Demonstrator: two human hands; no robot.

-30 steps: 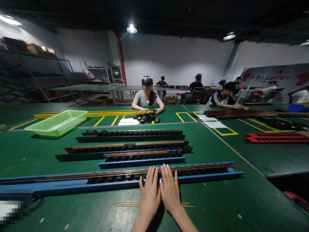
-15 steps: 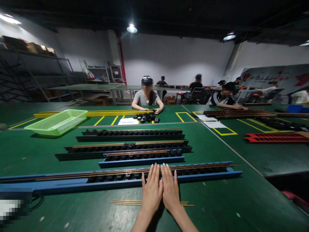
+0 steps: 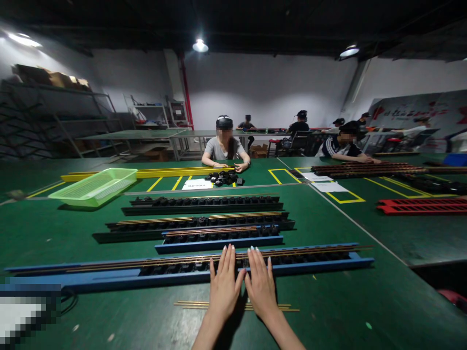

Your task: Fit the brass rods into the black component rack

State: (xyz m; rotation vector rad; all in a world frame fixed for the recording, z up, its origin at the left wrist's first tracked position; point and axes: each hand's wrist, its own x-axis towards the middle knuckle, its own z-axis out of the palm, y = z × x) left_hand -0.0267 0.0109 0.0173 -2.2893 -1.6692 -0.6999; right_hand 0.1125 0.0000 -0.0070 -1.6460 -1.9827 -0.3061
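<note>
Over the long blue jig and its brass rods near the bench's front edge, the left hand lies open, fingertips on the rods, gripping nothing; the right hand, just beside it, matches, with loose brass rods lying under both palms.

Overhead lamps are throwing dim, uneven light, the wide lens is bending the edges, and a pixelated patch is hiding the lower left corner.

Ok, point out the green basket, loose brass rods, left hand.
green basket (image 3: 113,194), head view, front rim
loose brass rods (image 3: 280,307), head view, right ends
left hand (image 3: 224,291), head view, back of hand
</note>
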